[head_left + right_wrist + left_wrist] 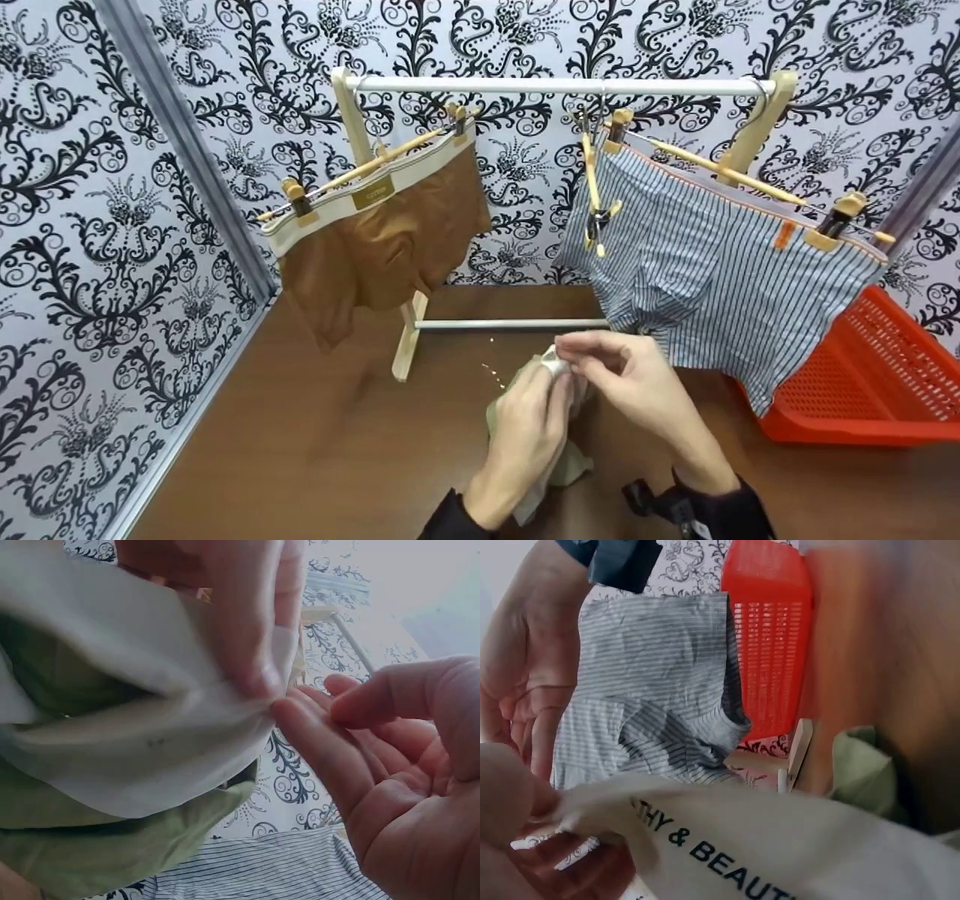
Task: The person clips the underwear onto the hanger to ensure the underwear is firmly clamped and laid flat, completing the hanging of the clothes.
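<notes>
I'm on the green underwear (559, 420), held just in front of the drying rack (555, 85), low over the table (315, 450) and below the rack's bottom bar. Its white waistband (727, 840) carries dark lettering. My left hand (525, 442) is clenched around the bunched cloth and pins the waistband's edge with the thumb. My right hand (637, 375) meets it at that same edge, fingertips pinching the white band. From the right wrist camera the pinch looks light, so I can't swear how firm it is.

I judge this as the spread-the-waistband step, ahead of hanging. On the rack, the brown underwear (382, 240) fills the left hanger and the striped underwear (705, 277) the right. An empty clip hanger (596, 187) dangles between them. The red basket (870, 375) sits right of the rack.

Next move, I'd say, calls for drawing the band flat between both hands and bringing that empty hanger down to it.
</notes>
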The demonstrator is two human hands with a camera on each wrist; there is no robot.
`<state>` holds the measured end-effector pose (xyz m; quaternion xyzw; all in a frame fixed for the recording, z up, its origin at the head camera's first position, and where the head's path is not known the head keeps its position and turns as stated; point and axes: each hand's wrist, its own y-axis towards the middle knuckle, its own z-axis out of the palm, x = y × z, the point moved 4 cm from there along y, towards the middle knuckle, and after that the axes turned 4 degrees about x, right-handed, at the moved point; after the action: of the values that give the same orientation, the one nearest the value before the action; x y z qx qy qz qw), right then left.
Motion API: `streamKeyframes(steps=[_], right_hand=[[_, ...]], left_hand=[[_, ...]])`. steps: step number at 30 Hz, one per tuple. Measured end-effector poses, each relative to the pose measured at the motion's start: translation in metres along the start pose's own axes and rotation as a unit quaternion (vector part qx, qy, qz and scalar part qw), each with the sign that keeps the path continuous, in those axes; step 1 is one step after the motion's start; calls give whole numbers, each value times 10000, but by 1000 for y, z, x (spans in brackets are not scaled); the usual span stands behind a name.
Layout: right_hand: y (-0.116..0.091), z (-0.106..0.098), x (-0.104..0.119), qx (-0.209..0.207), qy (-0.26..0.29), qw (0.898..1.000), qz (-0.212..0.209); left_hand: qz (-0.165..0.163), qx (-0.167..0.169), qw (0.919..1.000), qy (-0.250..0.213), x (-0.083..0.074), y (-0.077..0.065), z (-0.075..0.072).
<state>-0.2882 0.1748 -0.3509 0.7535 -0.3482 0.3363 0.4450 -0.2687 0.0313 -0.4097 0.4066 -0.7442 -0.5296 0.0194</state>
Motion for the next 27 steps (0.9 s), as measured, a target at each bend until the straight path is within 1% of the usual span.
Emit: streamKeyframes(steps=[1, 3, 5, 7, 9, 10, 12, 14, 16, 17, 18, 20, 21, 23, 24, 26, 27], right_hand=[[0, -1, 0, 24, -201, 9997, -114], [1, -3, -2, 36, -617, 9977, -294], [2, -6, -4, 167, -856, 9954, -387], [2, -9, -9, 430, -926, 9941, -369], [2, -12, -13, 758, -809, 9932, -348], [1, -12, -14, 925, -732, 9923, -365], [-1, -13, -15, 1165, -655, 9898, -499], [-1, -13, -14, 1234, -611, 9875, -762], [-1, -14, -10, 1101, -637, 9866, -1017], [-1, -14, -8, 955, -693, 9866, -1125], [-1, -15, -6, 766, -765, 9872, -1172], [-1, -18, -3, 293, -867, 9894, -1126], [-2, -20, -2, 62, -853, 9907, -1057], [-3, -24, 1, -379, -775, 9918, -941], [-4, -27, 3, -610, -725, 9915, -892], [-5, -31, 6, -1063, -633, 9886, -863], [-6, -33, 8, -1266, -623, 9859, -896]], left_hand=[[-19, 45, 9999, -109, 1, 1, -2], [-96, 257, 9977, -619, 3, 3, -6], [-203, 528, 9904, -1260, 5, 6, -9], [-303, 808, 9764, -1979, 8, 8, -12], [-399, 1045, 9601, -2564, 10, 10, -14], [-424, 1140, 9540, -2739, 11, 10, -15], [-482, 1334, 9449, -2950, 11, 11, -16], [-547, 1497, 9402, -3010, 11, 11, -16], [-581, 1619, 9380, -3010, 10, 12, -16], [-565, 1648, 9381, -2994, 10, 12, -15], [-547, 1646, 9401, -2934, 9, 12, -15], [-421, 1594, 9481, -2719, 9, 12, -15], [-307, 1551, 9543, -2538, 8, 11, -15], [-66, 1456, 9687, -2012, 7, 10, -14], [-7, 1439, 9740, -1749, 6, 8, -13], [131, 1435, 9817, -1244, 4, 5, -9], [168, 1457, 9840, -1016, 3, 3, -6]])
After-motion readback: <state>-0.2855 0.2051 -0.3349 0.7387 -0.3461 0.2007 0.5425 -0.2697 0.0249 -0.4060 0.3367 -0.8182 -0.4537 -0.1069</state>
